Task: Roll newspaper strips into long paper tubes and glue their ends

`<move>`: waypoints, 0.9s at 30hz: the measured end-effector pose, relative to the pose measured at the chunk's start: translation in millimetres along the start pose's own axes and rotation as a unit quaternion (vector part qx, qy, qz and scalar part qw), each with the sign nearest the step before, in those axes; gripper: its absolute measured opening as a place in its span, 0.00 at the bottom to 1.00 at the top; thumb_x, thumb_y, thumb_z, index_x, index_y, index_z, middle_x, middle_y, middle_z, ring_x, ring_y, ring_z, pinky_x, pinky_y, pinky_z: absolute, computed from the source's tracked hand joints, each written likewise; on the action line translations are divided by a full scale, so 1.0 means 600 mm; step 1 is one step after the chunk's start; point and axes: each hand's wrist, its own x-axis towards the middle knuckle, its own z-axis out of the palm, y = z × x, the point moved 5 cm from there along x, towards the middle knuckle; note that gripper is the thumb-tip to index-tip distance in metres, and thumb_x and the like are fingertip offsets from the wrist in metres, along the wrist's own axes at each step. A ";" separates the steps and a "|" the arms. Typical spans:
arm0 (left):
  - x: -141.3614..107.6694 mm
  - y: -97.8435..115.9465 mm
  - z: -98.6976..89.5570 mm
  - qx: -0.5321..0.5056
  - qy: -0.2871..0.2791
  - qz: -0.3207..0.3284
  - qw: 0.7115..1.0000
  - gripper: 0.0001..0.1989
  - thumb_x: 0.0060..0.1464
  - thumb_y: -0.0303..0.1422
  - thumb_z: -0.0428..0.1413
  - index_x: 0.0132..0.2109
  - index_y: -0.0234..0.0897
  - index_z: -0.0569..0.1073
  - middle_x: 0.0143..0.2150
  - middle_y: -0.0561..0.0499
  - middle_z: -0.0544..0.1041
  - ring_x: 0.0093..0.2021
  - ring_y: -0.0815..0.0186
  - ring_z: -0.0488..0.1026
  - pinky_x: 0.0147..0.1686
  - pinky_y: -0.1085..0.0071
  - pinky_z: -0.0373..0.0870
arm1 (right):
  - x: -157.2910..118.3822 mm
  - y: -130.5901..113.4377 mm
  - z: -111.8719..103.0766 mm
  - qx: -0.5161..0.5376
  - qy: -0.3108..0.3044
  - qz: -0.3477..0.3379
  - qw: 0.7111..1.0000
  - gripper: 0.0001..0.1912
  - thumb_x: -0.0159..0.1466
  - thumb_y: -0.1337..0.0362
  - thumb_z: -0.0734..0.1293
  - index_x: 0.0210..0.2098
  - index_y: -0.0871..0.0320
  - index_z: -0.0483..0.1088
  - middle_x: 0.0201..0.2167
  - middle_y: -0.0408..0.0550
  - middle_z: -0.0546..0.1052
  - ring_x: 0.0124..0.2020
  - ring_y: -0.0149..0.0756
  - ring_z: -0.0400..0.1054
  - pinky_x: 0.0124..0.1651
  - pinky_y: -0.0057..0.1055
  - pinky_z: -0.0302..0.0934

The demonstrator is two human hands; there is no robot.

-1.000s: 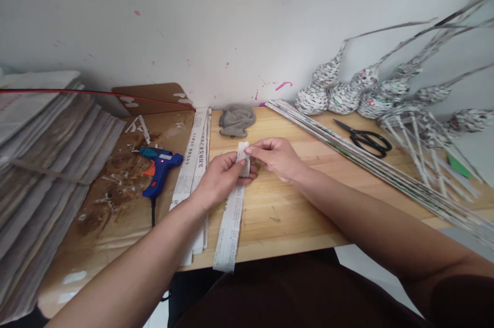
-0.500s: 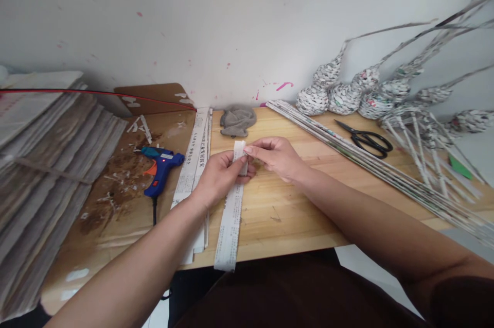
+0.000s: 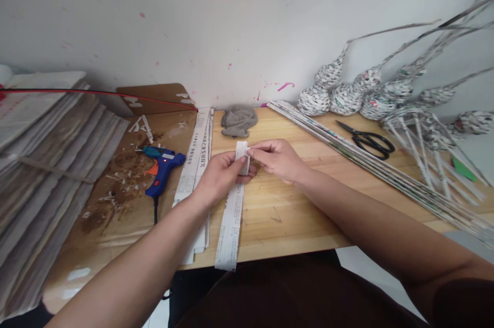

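A long strip of newspaper (image 3: 230,230) runs from my hands down to the table's front edge, its lower end hanging slightly over. My left hand (image 3: 224,171) grips the strip near its top, thumb on the front and fingers behind. At the strip's upper right edge, my right hand (image 3: 276,157) pinches the paper between thumb and forefinger. Left of the strip lies a stack of cut newspaper strips (image 3: 189,181). Beyond my hands sits a crumpled grey cloth (image 3: 239,121).
A blue glue gun (image 3: 164,171) lies on stained cardboard, beside a tied newspaper bundle (image 3: 50,173). Rolled paper sticks (image 3: 347,155) cross the wooden table (image 3: 285,220) at right. Black scissors (image 3: 366,140) and several woven paper gourd shapes (image 3: 345,99) are behind them.
Very little differs. The fingers of my right hand have shifted slightly at the strip's top edge; my left hand keeps its hold. The whole view has drifted slightly.
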 end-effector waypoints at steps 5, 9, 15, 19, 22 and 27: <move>0.000 -0.005 -0.001 -0.013 -0.001 -0.007 1.000 0.14 0.55 0.40 0.54 0.38 0.32 0.76 0.36 0.44 0.79 0.36 0.63 0.76 0.39 0.65 0.74 | 0.002 0.001 -0.002 -0.025 0.001 -0.009 1.000 0.16 0.58 0.57 0.67 0.37 0.63 0.78 0.16 0.42 0.69 0.18 0.27 0.59 0.19 0.24 0.51; 0.000 -0.006 0.000 -0.019 -0.005 -0.009 1.000 0.14 0.56 0.40 0.54 0.38 0.32 0.75 0.36 0.44 0.79 0.37 0.63 0.77 0.40 0.64 0.74 | 0.003 0.003 -0.002 -0.032 0.001 -0.011 0.999 0.15 0.58 0.56 0.66 0.36 0.61 0.78 0.16 0.42 0.69 0.19 0.27 0.59 0.20 0.25 0.51; 0.000 -0.005 0.002 -0.021 -0.006 -0.011 1.000 0.14 0.54 0.40 0.56 0.37 0.31 0.75 0.36 0.43 0.79 0.37 0.62 0.76 0.40 0.63 0.74 | 0.001 0.001 -0.001 -0.015 0.018 -0.009 1.000 0.14 0.56 0.57 0.69 0.34 0.62 0.78 0.19 0.44 0.73 0.20 0.27 0.61 0.22 0.25 0.53; 0.001 -0.006 0.002 -0.017 -0.011 -0.004 1.000 0.14 0.55 0.40 0.55 0.39 0.31 0.75 0.36 0.43 0.79 0.38 0.62 0.76 0.40 0.63 0.74 | 0.001 0.004 0.000 0.024 0.035 0.002 0.999 0.13 0.53 0.57 0.70 0.31 0.62 0.77 0.21 0.45 0.74 0.22 0.28 0.63 0.23 0.25 0.54; 0.001 -0.006 0.002 -0.016 -0.013 -0.002 1.000 0.14 0.55 0.40 0.55 0.39 0.31 0.75 0.36 0.44 0.79 0.38 0.62 0.76 0.40 0.63 0.74 | 0.002 0.007 0.001 0.057 0.044 0.008 0.997 0.13 0.51 0.57 0.72 0.30 0.62 0.77 0.25 0.46 0.77 0.23 0.28 0.65 0.24 0.26 0.56; -0.001 -0.005 0.005 -0.013 -0.018 0.001 1.000 0.14 0.56 0.39 0.54 0.39 0.31 0.75 0.37 0.44 0.79 0.39 0.62 0.76 0.41 0.62 0.74 | 0.001 0.009 0.004 0.101 0.048 0.034 0.993 0.12 0.48 0.60 0.74 0.27 0.63 0.75 0.22 0.44 0.75 0.22 0.26 0.64 0.24 0.25 0.57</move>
